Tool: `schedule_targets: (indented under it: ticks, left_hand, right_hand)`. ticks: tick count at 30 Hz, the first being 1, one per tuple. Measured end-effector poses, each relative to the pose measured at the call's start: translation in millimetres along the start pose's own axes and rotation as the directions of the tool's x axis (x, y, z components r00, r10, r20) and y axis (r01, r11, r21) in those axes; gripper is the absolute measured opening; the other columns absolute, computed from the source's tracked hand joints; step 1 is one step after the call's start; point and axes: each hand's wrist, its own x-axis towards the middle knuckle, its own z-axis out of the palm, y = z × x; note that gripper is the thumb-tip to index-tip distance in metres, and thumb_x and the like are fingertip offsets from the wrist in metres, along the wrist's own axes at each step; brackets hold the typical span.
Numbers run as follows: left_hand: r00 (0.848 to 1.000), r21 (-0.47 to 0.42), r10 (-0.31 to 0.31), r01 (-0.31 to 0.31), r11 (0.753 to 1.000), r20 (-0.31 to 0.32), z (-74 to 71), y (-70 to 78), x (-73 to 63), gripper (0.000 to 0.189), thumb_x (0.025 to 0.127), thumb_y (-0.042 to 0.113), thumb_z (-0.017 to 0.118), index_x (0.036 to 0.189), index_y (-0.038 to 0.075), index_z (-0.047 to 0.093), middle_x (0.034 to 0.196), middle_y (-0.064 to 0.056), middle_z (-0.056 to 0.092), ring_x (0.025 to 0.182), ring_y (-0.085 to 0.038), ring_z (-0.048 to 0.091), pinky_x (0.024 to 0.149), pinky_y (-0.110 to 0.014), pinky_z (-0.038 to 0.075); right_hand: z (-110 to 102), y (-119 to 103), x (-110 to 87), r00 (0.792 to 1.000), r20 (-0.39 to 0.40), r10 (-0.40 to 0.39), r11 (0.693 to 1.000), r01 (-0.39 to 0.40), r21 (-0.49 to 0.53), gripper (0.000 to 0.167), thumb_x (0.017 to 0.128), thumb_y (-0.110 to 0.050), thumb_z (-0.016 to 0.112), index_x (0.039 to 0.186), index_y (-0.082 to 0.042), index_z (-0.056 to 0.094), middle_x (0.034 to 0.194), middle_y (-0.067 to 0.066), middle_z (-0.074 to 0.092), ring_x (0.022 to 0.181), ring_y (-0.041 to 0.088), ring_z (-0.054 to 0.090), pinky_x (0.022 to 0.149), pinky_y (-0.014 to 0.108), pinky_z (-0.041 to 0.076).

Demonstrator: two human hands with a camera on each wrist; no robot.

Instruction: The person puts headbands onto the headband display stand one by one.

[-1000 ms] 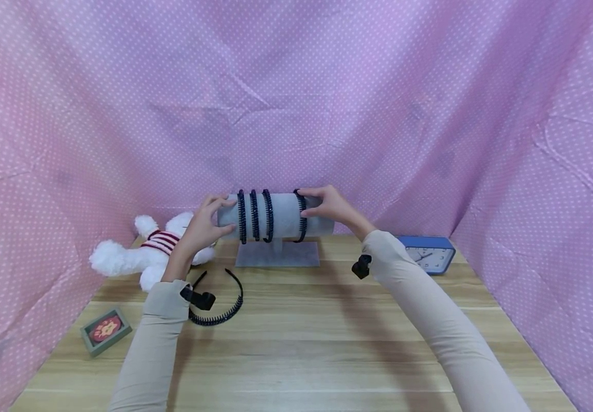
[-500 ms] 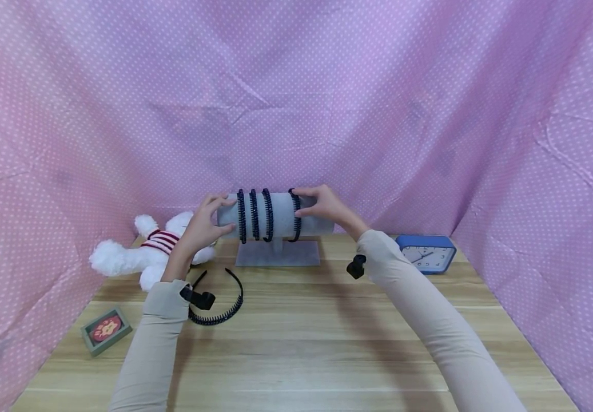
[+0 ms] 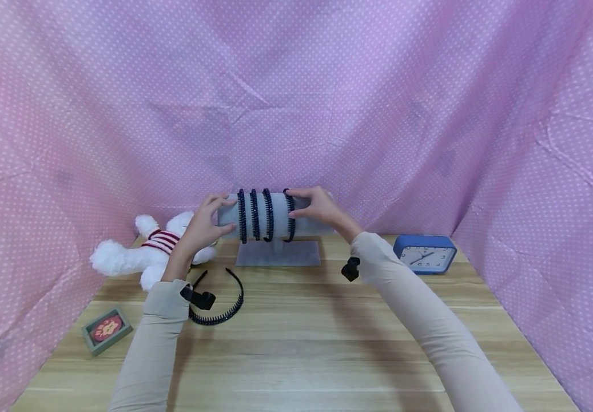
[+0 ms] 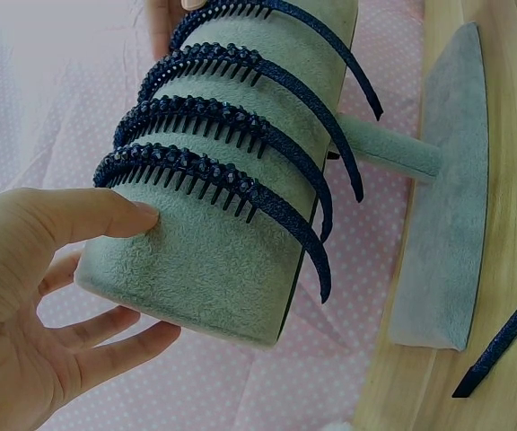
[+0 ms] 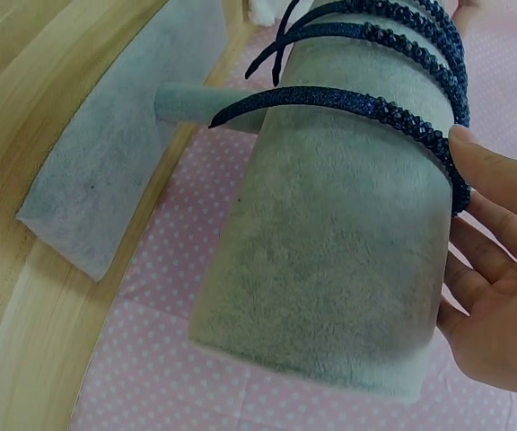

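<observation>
In the head view a grey plush headband stand (image 3: 279,214) bears several black headbands with beaded tops and comb teeth. My left hand (image 3: 203,229) holds the roll's left end; the left wrist view has its thumb (image 4: 119,215) on the plush, just short of the nearest headband (image 4: 205,175). On the other side, my right hand (image 3: 319,209) pinches the rightmost headband (image 3: 291,226). The right wrist view shows that thumb (image 5: 487,166) against the beaded part, with the fingers partly hidden behind. A small gap separates this headband from the third headband (image 3: 268,220).
Another black headband (image 3: 219,320) lies on the wooden table (image 3: 296,355) near my left wrist. A white plush toy (image 3: 126,257) and a small green frame (image 3: 106,331) are on the left. A blue clock (image 3: 425,254) stands right, before pink dotted cloth (image 3: 296,114).
My right hand has slid the rightmost headband leftward along the roll, narrowing its gap to the other headbands. The left hand stays in place at the roll's end.
</observation>
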Motion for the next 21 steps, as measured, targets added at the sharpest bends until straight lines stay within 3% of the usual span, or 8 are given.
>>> schedule_targets:
  ticks: [8,21]
  left_hand:
    - [1.000,0.007,0.005,-0.005,1.000,0.000,0.3,-1.3,-0.8,0.057,0.091,0.006,0.075,0.144,0.004,0.054,0.159,-0.018,0.036,0.146,-0.041,0.034,0.117,-0.062,0.034]
    - [1.000,0.013,0.001,-0.001,1.000,0.000,-0.2,-0.7,-1.2,0.056,0.091,0.006,0.075,0.144,0.004,0.055,0.159,-0.017,0.036,0.145,-0.041,0.035,0.116,-0.062,0.035]
  right_hand:
    - [8,-3,1.7,0.999,-0.022,-0.047,0.999,0.047,0.021,0.060,0.087,-0.013,0.082,0.142,-0.009,0.060,0.152,0.010,0.054,0.146,0.025,0.045,0.125,0.038,0.030]
    - [14,-8,0.6,0.999,-0.027,-0.045,0.999,0.045,-0.018,0.060,0.089,-0.017,0.081,0.145,-0.012,0.058,0.153,0.008,0.053,0.146,0.025,0.046,0.124,0.040,0.032]
